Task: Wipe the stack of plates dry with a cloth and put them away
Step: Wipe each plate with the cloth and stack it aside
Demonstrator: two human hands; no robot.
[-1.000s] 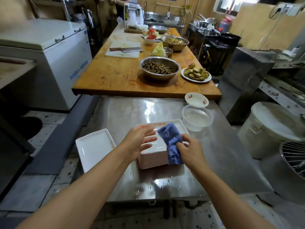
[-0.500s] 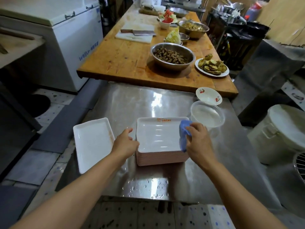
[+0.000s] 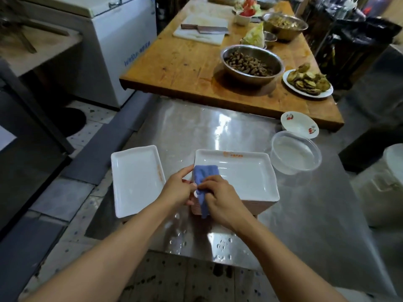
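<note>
A steel table (image 3: 305, 214) fills the near half of the view, its shiny top beaded with water drops along the front edge. Butted against its far edge is a wooden worktop (image 3: 185, 68) carrying a large metal bowl (image 3: 252, 63) of brown nuts, a round plate of fried slices (image 3: 308, 83), a white cutting board (image 3: 200, 30) with a cleaver (image 3: 204, 29) lying on it, and more bowls further back. A white chest freezer (image 3: 113, 40) stands to the left of the worktop.

The stack of plates (image 3: 237, 182) sits near the middle of the steel table: white, rectangular, shallow dishes with raised rims, piled neatly so their pinkish edges show in layers down the side. The top one has a small orange mark on its far rim. 1 single plate (image 3: 136, 179) of the same kind lies flat just to the left of the stack, partly over the table's left edge.

To the right of the stack stands a clear plastic tub (image 3: 296, 152), and beyond it a small white saucer (image 3: 299, 124) with red cherry prints.

The blue cloth (image 3: 205, 177) drapes over the stack's near left corner. The right hand (image 3: 220, 198) presses it onto the rim with fingers curled around the fabric. The left hand (image 3: 178, 189) grips the same corner, thumb on the rim beside the cloth, fingers wrapped under the edge.
</note>
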